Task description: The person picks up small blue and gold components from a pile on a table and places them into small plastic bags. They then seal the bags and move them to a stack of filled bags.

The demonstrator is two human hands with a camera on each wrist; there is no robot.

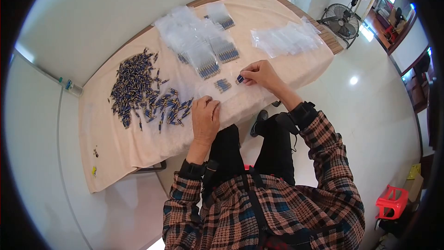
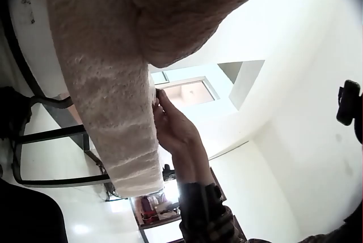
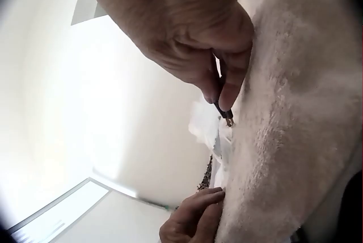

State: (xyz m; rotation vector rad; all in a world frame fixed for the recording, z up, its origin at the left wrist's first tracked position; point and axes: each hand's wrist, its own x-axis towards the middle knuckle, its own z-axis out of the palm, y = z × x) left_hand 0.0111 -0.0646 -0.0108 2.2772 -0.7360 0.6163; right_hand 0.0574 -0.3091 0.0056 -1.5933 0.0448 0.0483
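My right hand pinches small dark blue pieces with metallic ends between thumb and fingers, just above the cloth; how many is unclear. In the right wrist view their gold-coloured tip shows below the fingertips of my right hand. A small row of similar pieces lies on the cloth between my hands. My left hand rests at the cloth's near edge, fingers loosely bent, with nothing visible in it. Loose pieces lie beside it. In the left wrist view its fingertips are hidden.
A large heap of blue pieces covers the left side of the cloth. Filled clear bags overlap at the back centre, and flat clear bags lie back right. A fan and a red stool stand on the floor.
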